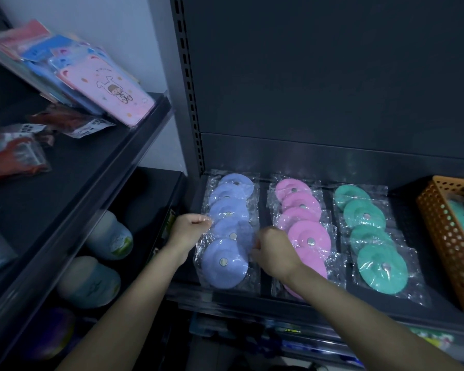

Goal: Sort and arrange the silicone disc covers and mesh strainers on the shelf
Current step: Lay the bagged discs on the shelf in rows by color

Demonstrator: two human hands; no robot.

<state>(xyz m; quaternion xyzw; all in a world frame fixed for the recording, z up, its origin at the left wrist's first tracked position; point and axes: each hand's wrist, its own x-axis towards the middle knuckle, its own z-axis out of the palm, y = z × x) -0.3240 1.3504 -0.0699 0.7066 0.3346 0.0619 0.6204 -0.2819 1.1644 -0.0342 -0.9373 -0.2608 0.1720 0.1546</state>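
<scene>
Shelf: dark metal shelf [407, 223] at my 12 o'clock, with a dark back panel rising behind it.
Task items: three rows of bagged discs lie flat on it, each row running from the front lip to the back and overlapping like tiles. Blue disc covers [225, 266] at 11 o'clock, pink disc covers [310, 236] at 12, green disc covers [378, 266] at 1. The rows are apart, with bare shelf showing between them.
Basket: orange perforated basket [447, 236] at 3 o'clock, just beside the green row. Its contents are blurred and I cannot name them.
Side unit: a second rack at 9 o'clock carries a pink printed packet [113, 95] leaning on other packets, and red packets [8, 153] nearer me. Pale bottles [110, 236] stand on the level below.
Obstruction: my right forearm crosses the near end of the pink row and hides it.
Left hand: left hand [188, 228] is at the 9 o'clock side of the blue row. Its fingers are curled, and thumb and fingertips pinch the clear wrap at that edge.
Right hand: right hand [273, 253] sits in the gap between the blue and pink rows, back of the hand toward me. Its fingers are curled toward the blue row's 3 o'clock edge. The tips are hidden, so I cannot tell whether they pinch the wrap.
</scene>
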